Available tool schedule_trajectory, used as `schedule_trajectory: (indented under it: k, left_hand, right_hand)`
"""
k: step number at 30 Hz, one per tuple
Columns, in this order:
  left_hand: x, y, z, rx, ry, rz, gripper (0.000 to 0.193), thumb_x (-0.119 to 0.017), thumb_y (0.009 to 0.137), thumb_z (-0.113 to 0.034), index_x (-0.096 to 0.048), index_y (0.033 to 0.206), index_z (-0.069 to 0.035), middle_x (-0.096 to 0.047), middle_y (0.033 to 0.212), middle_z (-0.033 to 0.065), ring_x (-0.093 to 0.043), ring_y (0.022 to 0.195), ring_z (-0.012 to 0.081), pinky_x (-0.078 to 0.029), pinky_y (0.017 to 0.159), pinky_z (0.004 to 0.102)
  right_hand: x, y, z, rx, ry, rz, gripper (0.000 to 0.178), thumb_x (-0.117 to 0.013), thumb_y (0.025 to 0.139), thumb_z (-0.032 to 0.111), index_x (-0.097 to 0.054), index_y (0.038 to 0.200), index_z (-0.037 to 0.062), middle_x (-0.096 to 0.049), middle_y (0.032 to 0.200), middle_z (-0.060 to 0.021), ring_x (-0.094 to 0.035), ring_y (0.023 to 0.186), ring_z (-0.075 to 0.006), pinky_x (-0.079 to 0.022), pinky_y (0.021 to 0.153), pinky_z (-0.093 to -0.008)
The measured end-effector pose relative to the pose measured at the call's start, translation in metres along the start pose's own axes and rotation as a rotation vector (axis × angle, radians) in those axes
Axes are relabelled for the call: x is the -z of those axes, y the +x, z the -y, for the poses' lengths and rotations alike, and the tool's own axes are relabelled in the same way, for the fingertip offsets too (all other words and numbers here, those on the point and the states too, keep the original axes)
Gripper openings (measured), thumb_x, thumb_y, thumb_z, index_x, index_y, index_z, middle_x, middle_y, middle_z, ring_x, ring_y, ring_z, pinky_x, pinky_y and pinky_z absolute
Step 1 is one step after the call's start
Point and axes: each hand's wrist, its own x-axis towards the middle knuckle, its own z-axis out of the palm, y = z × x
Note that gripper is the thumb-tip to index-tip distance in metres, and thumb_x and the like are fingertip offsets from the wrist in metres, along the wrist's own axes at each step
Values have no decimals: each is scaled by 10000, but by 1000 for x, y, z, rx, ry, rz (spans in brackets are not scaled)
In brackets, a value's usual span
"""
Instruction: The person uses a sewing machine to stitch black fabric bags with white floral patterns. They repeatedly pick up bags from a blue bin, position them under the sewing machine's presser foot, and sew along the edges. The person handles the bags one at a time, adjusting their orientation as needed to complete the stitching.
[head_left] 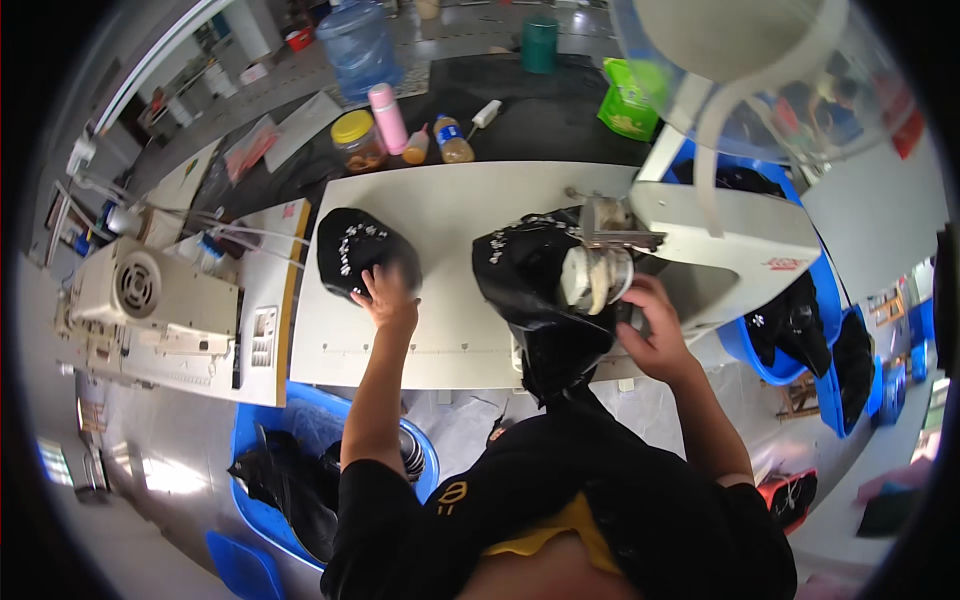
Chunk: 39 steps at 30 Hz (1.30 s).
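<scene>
Nearest, we are curving our right hand (655,335) beside the white machine's (740,222) pale cylinder (612,272), its grip apart, though we cannot tell whether the fingertips are touching the flower-trimmed black piece (530,275), which is draping off the bench (450,235), probably for slack. Slightly farther, we are spreading our left hand (390,300), grip apart, on a second black piece (345,255), seemingly steadying it; beyond, a pink bottle (388,118) and yellow-lidded jar (357,140) are standing, presumably clear of our hands.
</scene>
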Motion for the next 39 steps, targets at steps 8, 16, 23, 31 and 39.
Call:
schedule_trajectory:
  k: [8, 16, 23, 31, 39]
  left_hand:
    - [142, -91, -92, -1231, -797, -412, 657, -698, 455, -1, -553, 1090, -84, -532, 1173, 106, -509, 1132, 300, -357, 989, 476]
    - [206, -126, -77, -1244, -663, 309, 888, -850, 527, -216, -420, 1299, -127, -449, 1258, 125, -365, 1263, 321, -302, 1015, 541]
    - [184, -132, -103, -1150, -1019, -72, 192, -737, 710, -154, -619, 851, -99, -595, 803, 2, -589, 763, 204, -381, 912, 467]
    - [190, -112, -119, -736, -1940, 297, 215, -584, 850, 49, -498, 1033, -27, -569, 870, 2, -512, 787, 45, -410, 718, 183]
    - [182, -68, -141, -511, -2161, 350, 161, -555, 867, 38, -501, 978, -64, -541, 773, -22, -488, 720, 44, -397, 679, 178]
  right_hand:
    - [4, 8, -4, -69, 197, 82, 558, -642, 700, 5, -441, 1213, 88, -495, 1253, -146, -565, 1013, -250, -467, 806, -326]
    - [22, 23, 4, 219, -315, 322, 288, -670, 552, 57, -518, 796, 74, -528, 875, -79, -568, 780, -286, -469, 631, -386]
    - [37, 19, 42, 226, -193, 279, 290, -749, 603, 171, -530, 759, 62, -550, 840, -86, -560, 701, -291, -458, 603, -366]
    - [20, 31, -9, -330, 1063, 59, 118, -620, 851, 90, -589, 941, 20, -592, 891, -19, -563, 807, -111, -451, 741, -246]
    - [1, 63, -25, -300, 1332, -302, 311, -585, 866, 154, -536, 1144, 24, -607, 1070, -72, -592, 967, -194, -475, 850, -329]
